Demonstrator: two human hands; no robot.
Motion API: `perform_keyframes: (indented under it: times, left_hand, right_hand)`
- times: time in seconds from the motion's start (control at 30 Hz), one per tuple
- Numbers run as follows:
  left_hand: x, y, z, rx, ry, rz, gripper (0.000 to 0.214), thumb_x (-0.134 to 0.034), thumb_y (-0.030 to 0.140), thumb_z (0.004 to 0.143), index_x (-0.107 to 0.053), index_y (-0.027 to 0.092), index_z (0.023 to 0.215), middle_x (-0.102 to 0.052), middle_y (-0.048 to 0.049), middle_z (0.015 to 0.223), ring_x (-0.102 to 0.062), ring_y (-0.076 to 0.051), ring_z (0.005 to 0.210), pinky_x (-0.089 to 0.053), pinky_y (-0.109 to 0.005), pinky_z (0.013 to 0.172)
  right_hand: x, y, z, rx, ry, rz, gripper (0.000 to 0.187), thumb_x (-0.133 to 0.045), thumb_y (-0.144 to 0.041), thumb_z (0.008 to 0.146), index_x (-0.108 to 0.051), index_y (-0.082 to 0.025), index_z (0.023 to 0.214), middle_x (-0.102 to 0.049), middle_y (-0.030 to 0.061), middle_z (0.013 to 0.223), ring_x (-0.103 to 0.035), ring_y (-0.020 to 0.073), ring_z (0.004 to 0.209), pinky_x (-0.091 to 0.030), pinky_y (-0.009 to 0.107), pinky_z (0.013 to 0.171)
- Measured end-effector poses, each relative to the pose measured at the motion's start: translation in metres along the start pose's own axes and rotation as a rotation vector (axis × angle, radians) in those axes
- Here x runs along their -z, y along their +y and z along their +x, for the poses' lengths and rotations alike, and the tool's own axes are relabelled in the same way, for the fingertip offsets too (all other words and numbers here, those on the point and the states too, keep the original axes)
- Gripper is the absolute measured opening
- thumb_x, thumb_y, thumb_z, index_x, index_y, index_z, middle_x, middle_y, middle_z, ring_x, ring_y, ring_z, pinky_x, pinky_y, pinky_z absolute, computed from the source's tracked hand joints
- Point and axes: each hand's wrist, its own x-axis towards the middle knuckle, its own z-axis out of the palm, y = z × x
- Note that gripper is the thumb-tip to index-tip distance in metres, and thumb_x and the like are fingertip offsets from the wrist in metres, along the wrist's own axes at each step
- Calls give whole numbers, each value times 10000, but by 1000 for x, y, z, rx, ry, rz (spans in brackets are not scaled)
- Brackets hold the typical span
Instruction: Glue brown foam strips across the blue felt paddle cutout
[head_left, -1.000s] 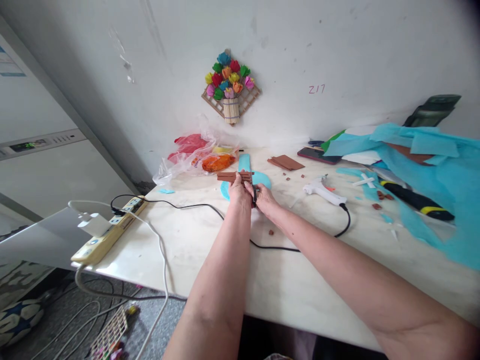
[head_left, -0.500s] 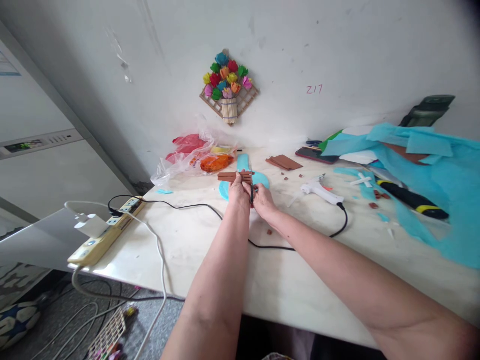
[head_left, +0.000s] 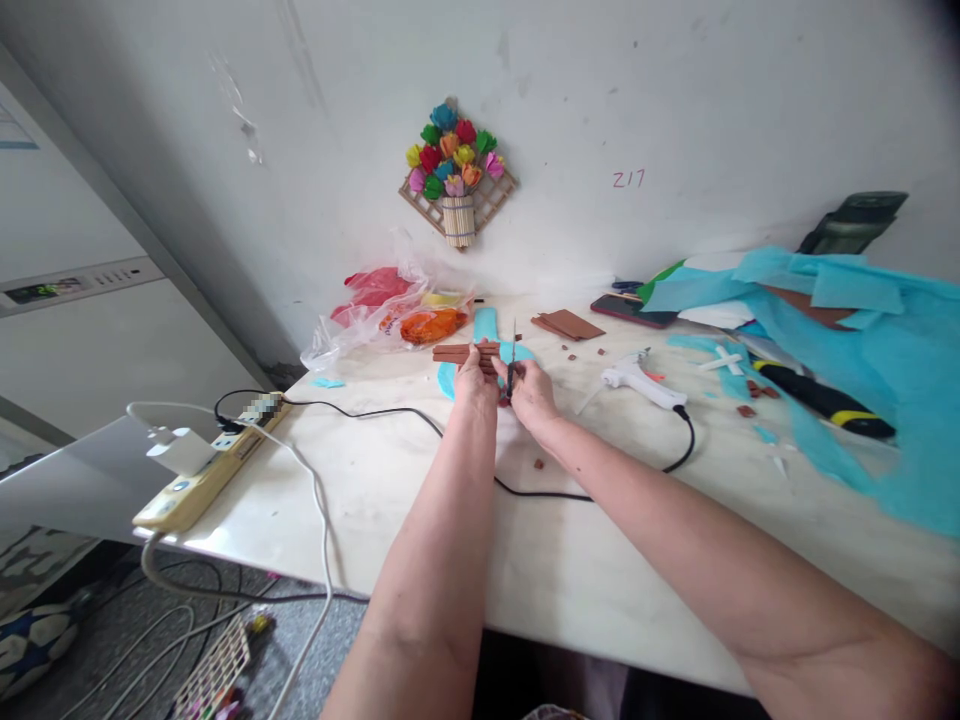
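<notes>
Head view showed both of the person's hands working to the left of the white glue gun (head_left: 643,383), which lay on the pale table (head_left: 390,490). The left hand (head_left: 475,378) was closed around a bundle of brown strips (head_left: 450,353), held crosswise, well to the left of the glue gun. The right hand (head_left: 531,393), nearer the glue gun, gripped the scissors (head_left: 512,352), their blades pointing away from the person beside the right ends of the strips. Whether blade and strips touched could not be made out. A blue shape (head_left: 486,322) lay beyond and partly behind the hands, left of the glue gun. Brown sheets (head_left: 568,325) rested behind the glue gun and to its left, a phone (head_left: 634,311) straight behind it. Right of the glue gun were a white cross (head_left: 722,359), a black-handled tool (head_left: 825,398) and crumpled blue material (head_left: 892,370). One brown scrap (head_left: 538,464) lay in front of the glue gun, to the left.
</notes>
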Motion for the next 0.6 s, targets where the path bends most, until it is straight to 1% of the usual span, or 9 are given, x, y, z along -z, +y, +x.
perform_keyframes:
  times: [0.03, 0.1, 0.17, 0.23, 0.27, 0.3, 0.37, 0.47, 0.6]
  left_hand:
    - [1, 0, 1, -10, -11, 3, 109, -483, 119, 823, -569, 127, 889, -642, -42, 743, -597, -90, 615, -483, -206, 638]
    - [4, -1, 3, -2, -42, 29, 121, -499, 110, 811, -550, 132, 919, -644, -40, 749, -606, -102, 607, -488, -231, 631]
    - [6, -2, 4, 22, -63, 76, 158, -509, 111, 803, -538, 129, 957, -649, -50, 758, -618, -118, 614, -493, -252, 634]
    - [6, -3, 4, 41, -86, 115, 186, -512, 115, 801, -536, 123, 985, -652, -62, 765, -628, -127, 630, -496, -261, 651]
    - [6, -3, 4, 47, -100, 129, 191, -511, 118, 801, -539, 119, 990, -653, -67, 768, -631, -129, 638, -497, -265, 662]
    - [6, -3, 3, 53, -119, 140, 191, -512, 120, 801, -544, 115, 989, -653, -71, 770, -634, -134, 647, -498, -273, 676]
    - [6, -3, 2, 70, -159, 163, 176, -523, 121, 792, -558, 108, 963, -653, -79, 769, -641, -151, 675, -499, -299, 702]
    - [6, -3, 0, 105, -221, 217, 124, -537, 112, 777, -568, 103, 897, -654, -88, 756, -647, -193, 735, -500, -358, 731]
    - [7, -4, -2, 158, -309, 289, 50, -534, 95, 769, -554, 101, 815, -653, -100, 738, -647, -219, 747, -502, -392, 722]
  right_hand:
    - [4, 0, 5, 1, 38, -36, 401, -541, -533, 716, -546, -149, 835, -618, 46, 672, -548, 105, 439, -428, 204, 384]
    - [15, 0, 17, -34, 71, -97, 445, -480, -558, 746, -560, -148, 902, -629, 46, 658, -556, 117, 418, -428, 223, 398]
    - [31, -1, 30, -65, 50, -273, 450, -477, -563, 746, -604, -148, 866, -636, 58, 633, -596, 143, 477, -458, 246, 481]
    - [46, -3, 40, -71, 41, -525, 439, -517, -567, 712, -643, -154, 787, -652, 88, 670, -639, 197, 611, -474, 288, 580]
    - [53, -4, 44, -56, 79, -668, 438, -546, -563, 686, -655, -149, 776, -662, 118, 729, -645, 237, 715, -473, 315, 630]
    - [58, -5, 47, -26, 115, -782, 443, -554, -553, 682, -663, -141, 801, -665, 145, 804, -632, 272, 816, -468, 339, 672]
    - [65, -4, 52, -8, 114, -928, 437, -581, -503, 677, -666, -124, 877, -653, 176, 912, -607, 294, 897, -462, 358, 703]
    - [70, -1, 58, -35, 65, -1039, 443, -638, -434, 644, -657, -111, 948, -630, 193, 998, -594, 287, 928, -464, 354, 712]
    - [74, 4, 66, -66, 33, -1066, 489, -682, -426, 596, -649, -130, 984, -621, 181, 1026, -582, 285, 958, -464, 350, 719]
